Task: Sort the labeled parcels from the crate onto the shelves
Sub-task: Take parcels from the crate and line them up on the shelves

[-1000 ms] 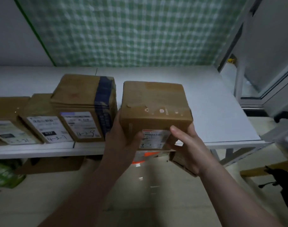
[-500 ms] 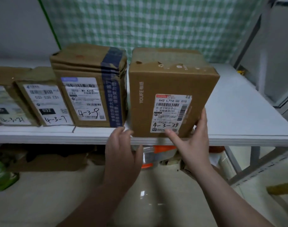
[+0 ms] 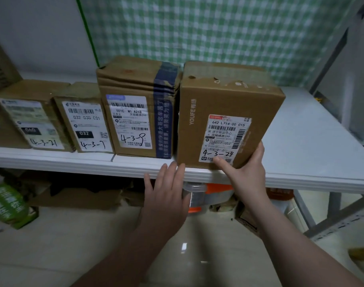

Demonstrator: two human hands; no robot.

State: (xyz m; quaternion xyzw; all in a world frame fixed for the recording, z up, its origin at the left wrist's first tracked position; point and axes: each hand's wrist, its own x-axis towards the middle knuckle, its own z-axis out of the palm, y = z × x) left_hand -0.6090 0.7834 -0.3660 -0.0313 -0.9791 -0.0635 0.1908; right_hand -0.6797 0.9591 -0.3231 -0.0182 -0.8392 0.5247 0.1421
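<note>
The 4-3-24 parcel (image 3: 228, 104) stands upright on the shelf (image 3: 301, 141), just right of the 4-3-9 parcel (image 3: 135, 83). The right hand (image 3: 245, 172) pinches its near-right bottom corner. The left hand (image 3: 166, 193), fingers straight and empty, is by the near-left corner.

Right hand (image 3: 245, 175) holds the 4-3-24 parcel (image 3: 228, 112) upright on the shelf (image 3: 301, 141).

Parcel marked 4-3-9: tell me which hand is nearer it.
Left. The left hand is below the right front corner of the 4-3-9 parcel, at the shelf edge; the right hand holds the neighbouring 4-3-24 parcel.
</note>
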